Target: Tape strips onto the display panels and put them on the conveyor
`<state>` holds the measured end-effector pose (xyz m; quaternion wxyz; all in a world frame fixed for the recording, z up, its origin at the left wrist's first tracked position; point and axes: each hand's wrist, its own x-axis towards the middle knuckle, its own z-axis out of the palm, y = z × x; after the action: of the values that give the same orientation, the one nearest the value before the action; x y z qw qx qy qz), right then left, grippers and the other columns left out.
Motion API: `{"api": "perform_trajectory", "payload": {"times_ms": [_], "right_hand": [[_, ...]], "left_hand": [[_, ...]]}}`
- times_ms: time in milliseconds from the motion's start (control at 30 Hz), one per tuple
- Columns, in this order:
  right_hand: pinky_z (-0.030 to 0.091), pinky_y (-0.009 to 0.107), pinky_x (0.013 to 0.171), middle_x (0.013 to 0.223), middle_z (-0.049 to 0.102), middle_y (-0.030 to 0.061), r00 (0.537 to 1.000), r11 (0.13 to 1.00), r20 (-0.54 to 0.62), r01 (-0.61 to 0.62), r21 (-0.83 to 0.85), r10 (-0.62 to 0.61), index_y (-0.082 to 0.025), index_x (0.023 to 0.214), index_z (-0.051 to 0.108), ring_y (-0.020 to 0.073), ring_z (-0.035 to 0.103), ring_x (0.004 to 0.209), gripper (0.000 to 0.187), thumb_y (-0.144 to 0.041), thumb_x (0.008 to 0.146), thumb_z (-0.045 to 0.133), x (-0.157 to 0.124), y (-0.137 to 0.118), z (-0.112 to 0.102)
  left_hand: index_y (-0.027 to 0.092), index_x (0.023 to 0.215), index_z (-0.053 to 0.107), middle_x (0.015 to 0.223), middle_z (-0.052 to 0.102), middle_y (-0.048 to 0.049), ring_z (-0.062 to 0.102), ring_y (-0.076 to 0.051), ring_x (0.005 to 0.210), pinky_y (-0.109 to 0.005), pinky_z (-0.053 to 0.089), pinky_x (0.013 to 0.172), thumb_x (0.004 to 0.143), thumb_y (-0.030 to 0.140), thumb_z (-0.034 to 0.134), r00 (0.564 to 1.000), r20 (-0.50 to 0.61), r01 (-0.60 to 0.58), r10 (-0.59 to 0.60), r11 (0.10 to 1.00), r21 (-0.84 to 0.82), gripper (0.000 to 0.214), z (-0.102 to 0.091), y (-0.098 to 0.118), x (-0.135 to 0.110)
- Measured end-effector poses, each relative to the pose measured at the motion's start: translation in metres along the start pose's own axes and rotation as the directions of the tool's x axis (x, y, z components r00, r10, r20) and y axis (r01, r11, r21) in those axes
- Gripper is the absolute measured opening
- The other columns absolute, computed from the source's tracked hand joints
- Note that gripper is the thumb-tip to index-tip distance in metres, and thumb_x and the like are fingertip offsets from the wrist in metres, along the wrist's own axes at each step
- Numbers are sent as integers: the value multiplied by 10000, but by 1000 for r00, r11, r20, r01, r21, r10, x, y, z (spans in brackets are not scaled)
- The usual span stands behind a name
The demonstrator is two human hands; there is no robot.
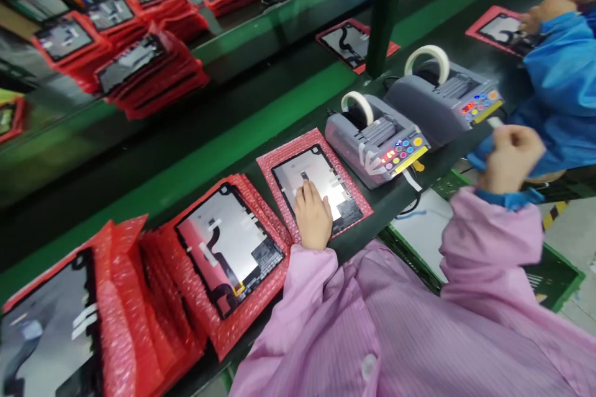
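My left hand point(314, 214) lies flat with fingers extended on a silver tablet panel point(326, 180) with a black frame, which rests on a red bubble-wrap pouch point(361, 201). Its fingertips touch near a small dark connector piece on the panel. My right hand point(514, 158) is raised to the right, thumb and finger pinched on a short strip of white tape point(496, 122). Left of it, the nearer tape dispenser point(377, 142) carries a white tape roll point(357, 105), and a cut strip point(412, 180) sticks out of its front.
A second tape dispenser point(442, 96) stands behind the first. To my left lie stacked red pouches with a panel point(233, 229) on top. More stacks point(153, 68) sit on the far shelf. A green post point(384, 12) rises from the bench. A co-worker's blue sleeve point(565, 74) is at right.
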<state>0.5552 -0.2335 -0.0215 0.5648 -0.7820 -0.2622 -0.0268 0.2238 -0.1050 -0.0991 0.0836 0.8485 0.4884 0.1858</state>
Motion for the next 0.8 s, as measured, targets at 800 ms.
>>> {"api": "perform_trajectory", "payload": {"times_ms": [800], "right_hand": [[396, 311, 731, 798, 559, 28, 518, 947, 853, 302, -108, -68, -161, 702, 636, 154, 517, 709, 138, -145, 836, 607, -131, -93, 245]], "left_hand": [[22, 1414, 486, 1461, 520, -224, 487, -313, 1360, -463, 386, 1148, 1011, 322, 410, 985, 121, 119, -122, 992, 33, 508, -11, 3, 7]]}}
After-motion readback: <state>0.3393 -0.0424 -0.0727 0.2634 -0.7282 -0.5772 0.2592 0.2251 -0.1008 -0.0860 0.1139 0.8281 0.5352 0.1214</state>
